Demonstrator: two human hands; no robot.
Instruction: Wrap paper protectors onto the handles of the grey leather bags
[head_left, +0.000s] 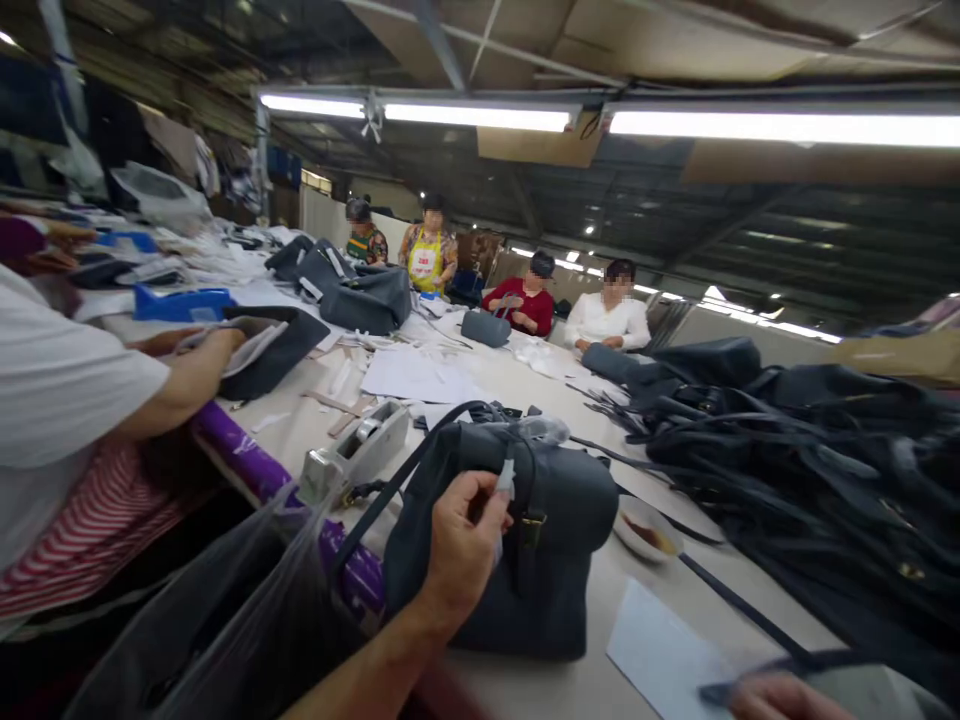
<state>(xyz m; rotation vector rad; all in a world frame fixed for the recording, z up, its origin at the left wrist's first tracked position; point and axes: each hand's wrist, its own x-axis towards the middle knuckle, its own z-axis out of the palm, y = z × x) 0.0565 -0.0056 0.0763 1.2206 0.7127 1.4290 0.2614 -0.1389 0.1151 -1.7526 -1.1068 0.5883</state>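
A dark blue-grey bag (555, 590) with a flap and a small brass buckle stands upright on the table in front of me. My left hand (465, 540) is at its front, thumb and fingers pinched on a small pale strip (505, 480) beside the strap. At the bottom right edge my right hand (784, 697) is partly in view and blurred; a dark tip pokes out by its fingers, and what it holds is unclear. A white sheet (660, 640) lies just left of that hand.
A tape dispenser (356, 450) stands behind the bag's left side. To the right sit a small bowl (646, 530) and a large heap of dark bags and straps (810, 450). A person in white (75, 370) works at the left; several people sit or stand across the table.
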